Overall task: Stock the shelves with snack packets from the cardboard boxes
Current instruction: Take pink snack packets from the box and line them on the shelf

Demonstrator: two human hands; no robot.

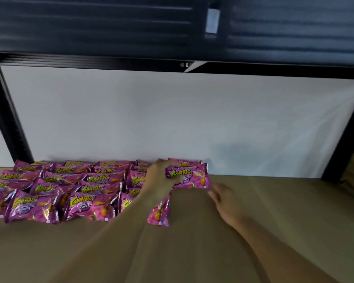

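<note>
White back panel (172,119), black frame, tan shelf (274,221) half covered with rows of purple snack packets (55,186). Placing step: left hand (159,178) curled round one packet (189,176) at the row's right end; right hand (223,198) open, fingers loose, holding nothing, just beside it. Another packet (159,213) upended below the wrist. Next, probably: setting the gripped packet flush, straightening the stray. Boxes out of view.

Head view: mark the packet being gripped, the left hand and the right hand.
Gripped packet (194,176), head view, purple front right of the logo.
Left hand (158,176), head view, back of the hand.
Right hand (223,196), head view, back of the hand.
</note>
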